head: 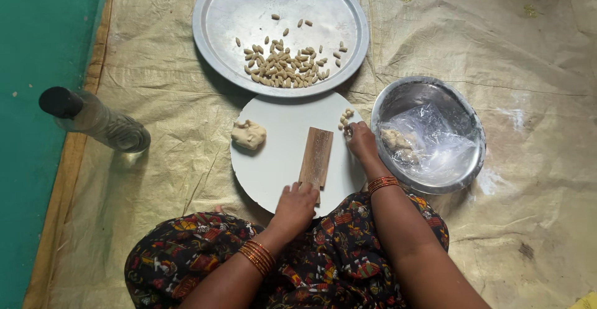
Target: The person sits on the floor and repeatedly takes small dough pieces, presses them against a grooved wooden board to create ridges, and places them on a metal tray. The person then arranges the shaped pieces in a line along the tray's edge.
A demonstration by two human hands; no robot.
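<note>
Resting at the lower centre of the frame, the left hand (295, 204) pressed its curled fingers on the near end of a small ridged wooden board (316, 156), which lay upright on a round white board (273, 160). The right hand (361, 141), just right of the ridged board, pinched its fingertips near a few small shaped dough pieces (345, 119) at the white board's upper right edge. A dough lump (249, 134) sat at its left, a steel plate (236, 10) of shaped pieces above, a steel bowl (460, 107) holding a plastic bag (429, 144) to the right, and a bottle (99, 122) at left.
</note>
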